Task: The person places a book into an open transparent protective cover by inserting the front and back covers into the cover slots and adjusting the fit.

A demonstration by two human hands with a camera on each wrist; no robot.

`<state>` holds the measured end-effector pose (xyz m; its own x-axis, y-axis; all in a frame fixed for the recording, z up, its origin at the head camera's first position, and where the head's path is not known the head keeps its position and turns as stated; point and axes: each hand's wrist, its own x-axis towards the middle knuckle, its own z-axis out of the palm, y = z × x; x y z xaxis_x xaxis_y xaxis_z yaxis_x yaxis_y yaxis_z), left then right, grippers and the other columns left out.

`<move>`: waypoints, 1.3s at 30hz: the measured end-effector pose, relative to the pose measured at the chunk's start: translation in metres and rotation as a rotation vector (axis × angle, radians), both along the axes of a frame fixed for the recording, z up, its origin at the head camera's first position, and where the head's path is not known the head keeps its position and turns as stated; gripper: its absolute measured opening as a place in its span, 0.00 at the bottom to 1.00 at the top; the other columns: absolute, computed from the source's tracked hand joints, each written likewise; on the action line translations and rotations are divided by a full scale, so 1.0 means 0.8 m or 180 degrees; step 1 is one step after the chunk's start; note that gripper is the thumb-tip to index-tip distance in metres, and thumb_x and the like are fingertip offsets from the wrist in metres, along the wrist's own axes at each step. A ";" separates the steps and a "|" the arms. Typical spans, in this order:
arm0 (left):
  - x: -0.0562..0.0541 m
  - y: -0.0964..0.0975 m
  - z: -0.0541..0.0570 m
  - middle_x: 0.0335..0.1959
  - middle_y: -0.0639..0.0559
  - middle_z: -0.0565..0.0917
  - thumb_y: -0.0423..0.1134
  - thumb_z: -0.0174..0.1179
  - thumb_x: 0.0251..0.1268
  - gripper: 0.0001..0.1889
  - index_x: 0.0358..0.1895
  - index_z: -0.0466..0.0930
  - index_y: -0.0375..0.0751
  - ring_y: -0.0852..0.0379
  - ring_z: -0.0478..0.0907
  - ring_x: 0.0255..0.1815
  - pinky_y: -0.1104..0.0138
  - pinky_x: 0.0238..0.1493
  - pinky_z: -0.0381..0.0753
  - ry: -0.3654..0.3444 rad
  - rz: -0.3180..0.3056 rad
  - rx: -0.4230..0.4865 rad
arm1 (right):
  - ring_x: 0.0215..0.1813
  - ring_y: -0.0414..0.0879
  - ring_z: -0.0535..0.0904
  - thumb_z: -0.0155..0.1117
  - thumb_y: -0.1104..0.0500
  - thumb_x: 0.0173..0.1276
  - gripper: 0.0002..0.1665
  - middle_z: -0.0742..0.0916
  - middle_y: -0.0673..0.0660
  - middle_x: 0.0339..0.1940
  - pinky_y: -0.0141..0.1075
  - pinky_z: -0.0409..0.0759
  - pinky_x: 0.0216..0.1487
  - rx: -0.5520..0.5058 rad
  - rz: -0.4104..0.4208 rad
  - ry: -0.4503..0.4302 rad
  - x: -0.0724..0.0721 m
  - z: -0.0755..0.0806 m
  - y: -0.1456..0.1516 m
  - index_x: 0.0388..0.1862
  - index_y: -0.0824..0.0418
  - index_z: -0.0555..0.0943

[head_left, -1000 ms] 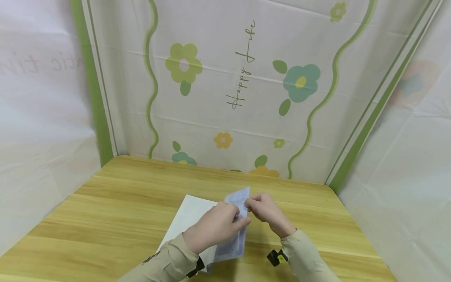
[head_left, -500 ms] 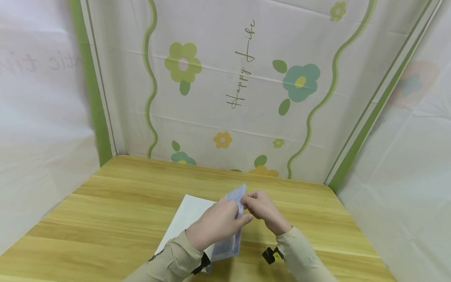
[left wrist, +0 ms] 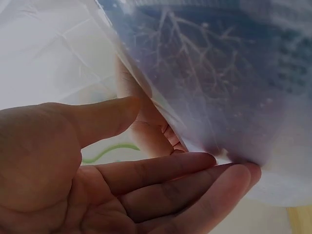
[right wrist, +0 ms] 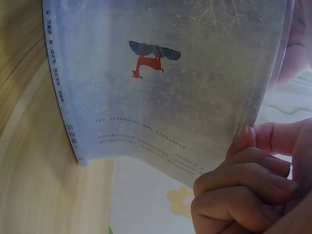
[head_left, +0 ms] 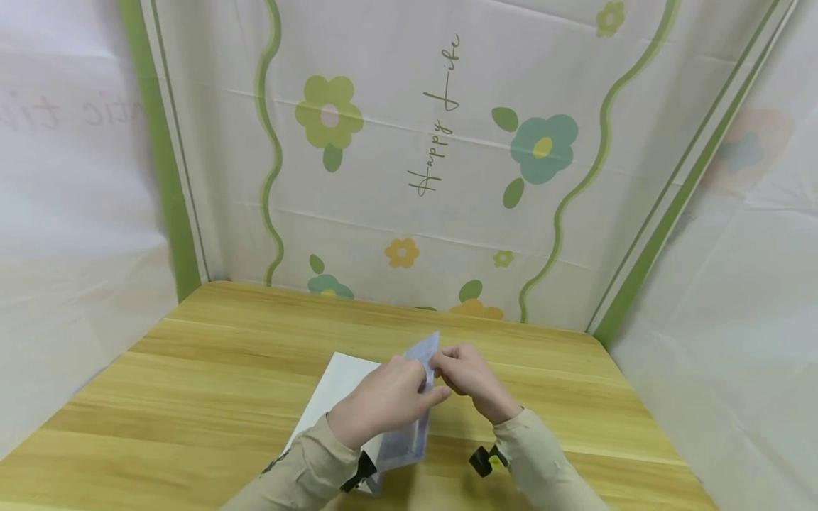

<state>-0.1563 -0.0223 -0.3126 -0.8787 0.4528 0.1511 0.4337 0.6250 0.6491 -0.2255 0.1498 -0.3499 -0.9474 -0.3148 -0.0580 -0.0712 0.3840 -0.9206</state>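
Observation:
A thin book with a pale blue cover [head_left: 404,446] is on the table, its white side [head_left: 339,383] lying to the left and the cover raised at a slant. Over the cover lies my left hand [head_left: 383,397], thumb spread apart, its fairly straight fingers [left wrist: 195,170] touching the sheet near its edge in the left wrist view. My right hand [head_left: 469,380] pinches the cover's free edge between thumb and forefinger, other fingers curled. The right wrist view shows a red deer [right wrist: 148,63] with blue wings, lines of print and a lettered spine [right wrist: 61,87].
The wooden table [head_left: 211,383] reaches back to a flowered white curtain [head_left: 383,170]. More pale curtains hang at left and right. A black wrist camera [head_left: 482,461] sits below the right sleeve, and another black mount [head_left: 361,472] on the left wrist.
The raised cover has tilted further to the left and is seen more edge-on. My right hand has moved a little left with its edge, still pinching; the left hand has shifted only slightly.

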 end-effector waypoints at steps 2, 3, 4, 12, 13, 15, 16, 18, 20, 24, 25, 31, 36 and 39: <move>0.000 -0.002 0.001 0.05 0.63 0.51 0.46 0.61 0.70 0.30 0.10 0.58 0.49 0.68 0.47 0.06 0.76 0.08 0.50 0.0003 0.0016 -0.0005 | 0.12 0.39 0.52 0.56 0.61 0.64 0.16 0.66 0.48 0.08 0.29 0.53 0.14 -0.0019 0.0018 -0.0023 0.000 0.001 -0.003 0.16 0.60 0.76; -0.001 -0.003 0.001 0.05 0.63 0.51 0.46 0.61 0.70 0.30 0.10 0.58 0.49 0.68 0.47 0.06 0.76 0.08 0.50 0.0008 0.0021 -0.0016 | 0.12 0.39 0.52 0.57 0.61 0.64 0.16 0.66 0.48 0.08 0.29 0.53 0.14 -0.0025 0.0022 -0.0026 0.000 0.001 -0.004 0.16 0.60 0.76; -0.001 -0.005 0.002 0.06 0.63 0.51 0.46 0.61 0.70 0.30 0.10 0.57 0.49 0.68 0.47 0.06 0.76 0.08 0.50 0.0015 0.0018 -0.0025 | 0.12 0.39 0.52 0.57 0.61 0.64 0.15 0.66 0.48 0.08 0.29 0.53 0.14 -0.0026 0.0034 -0.0020 0.000 0.001 -0.005 0.16 0.60 0.76; -0.003 -0.016 0.005 0.06 0.63 0.52 0.45 0.63 0.69 0.30 0.10 0.57 0.48 0.68 0.49 0.06 0.76 0.09 0.50 -0.0053 -0.0151 -0.0039 | 0.11 0.39 0.52 0.56 0.62 0.65 0.15 0.66 0.48 0.07 0.29 0.52 0.14 -0.0071 0.0152 0.0030 0.000 -0.001 -0.011 0.17 0.61 0.77; -0.004 -0.017 0.005 0.06 0.63 0.52 0.45 0.63 0.69 0.30 0.10 0.57 0.48 0.68 0.49 0.06 0.76 0.09 0.50 -0.0056 -0.0164 -0.0044 | 0.11 0.39 0.52 0.56 0.63 0.65 0.16 0.66 0.47 0.07 0.29 0.52 0.14 -0.0072 0.0172 0.0028 0.001 -0.001 -0.011 0.17 0.61 0.76; -0.004 -0.019 0.005 0.05 0.63 0.52 0.45 0.63 0.69 0.30 0.09 0.58 0.48 0.67 0.49 0.06 0.76 0.09 0.50 -0.0048 -0.0177 -0.0052 | 0.11 0.39 0.52 0.55 0.63 0.65 0.16 0.65 0.47 0.07 0.29 0.52 0.14 -0.0065 0.0207 0.0038 0.001 -0.001 -0.012 0.16 0.60 0.76; -0.004 -0.019 0.005 0.05 0.63 0.52 0.45 0.63 0.69 0.30 0.09 0.58 0.48 0.67 0.50 0.06 0.76 0.09 0.50 -0.0039 -0.0176 -0.0058 | 0.11 0.39 0.52 0.55 0.62 0.65 0.16 0.65 0.47 0.07 0.29 0.52 0.13 -0.0065 0.0224 0.0036 0.002 -0.001 -0.013 0.16 0.60 0.76; -0.005 -0.020 0.004 0.05 0.63 0.53 0.45 0.63 0.68 0.30 0.09 0.58 0.48 0.68 0.50 0.06 0.76 0.09 0.50 -0.0009 -0.0169 -0.0068 | 0.11 0.39 0.52 0.55 0.62 0.66 0.16 0.65 0.47 0.07 0.29 0.52 0.14 -0.0061 0.0235 0.0036 0.002 -0.001 -0.013 0.17 0.60 0.76; -0.005 -0.020 0.004 0.05 0.63 0.53 0.45 0.63 0.68 0.30 0.09 0.58 0.48 0.68 0.50 0.06 0.77 0.09 0.50 0.0018 -0.0160 -0.0077 | 0.11 0.39 0.52 0.56 0.62 0.66 0.16 0.65 0.48 0.07 0.29 0.52 0.14 -0.0071 0.0235 0.0018 0.001 -0.001 -0.014 0.17 0.60 0.76; -0.006 -0.020 0.002 0.05 0.63 0.52 0.45 0.64 0.68 0.30 0.09 0.58 0.48 0.68 0.50 0.06 0.77 0.09 0.50 0.0034 -0.0153 -0.0115 | 0.12 0.39 0.52 0.57 0.62 0.66 0.16 0.65 0.47 0.07 0.29 0.52 0.14 -0.0082 0.0240 -0.0015 0.001 -0.002 -0.013 0.17 0.60 0.75; -0.006 -0.020 0.002 0.05 0.63 0.52 0.45 0.64 0.67 0.30 0.09 0.58 0.49 0.68 0.50 0.06 0.77 0.09 0.50 0.0034 -0.0151 -0.0129 | 0.12 0.39 0.52 0.57 0.61 0.67 0.16 0.65 0.47 0.08 0.29 0.52 0.14 -0.0076 0.0247 -0.0013 0.001 -0.002 -0.013 0.17 0.60 0.75; -0.006 -0.021 0.004 0.05 0.64 0.52 0.44 0.65 0.67 0.30 0.09 0.59 0.49 0.68 0.49 0.06 0.77 0.09 0.49 0.0076 -0.0186 -0.0185 | 0.11 0.39 0.52 0.57 0.60 0.69 0.17 0.65 0.48 0.08 0.29 0.52 0.13 -0.0066 0.0301 0.0020 0.003 -0.003 -0.012 0.19 0.60 0.76; -0.006 -0.023 0.005 0.06 0.63 0.52 0.42 0.66 0.65 0.29 0.10 0.59 0.48 0.68 0.49 0.06 0.77 0.10 0.49 0.0095 -0.0205 -0.0181 | 0.12 0.39 0.52 0.57 0.59 0.70 0.16 0.65 0.48 0.08 0.29 0.52 0.14 -0.0084 0.0337 0.0019 0.003 -0.003 -0.011 0.20 0.61 0.77; -0.006 -0.023 0.004 0.06 0.63 0.52 0.42 0.67 0.65 0.29 0.10 0.59 0.48 0.68 0.50 0.07 0.77 0.10 0.49 0.0119 -0.0197 -0.0164 | 0.12 0.39 0.52 0.57 0.60 0.70 0.16 0.65 0.48 0.08 0.29 0.52 0.14 -0.0086 0.0337 0.0013 0.003 -0.003 -0.011 0.20 0.61 0.77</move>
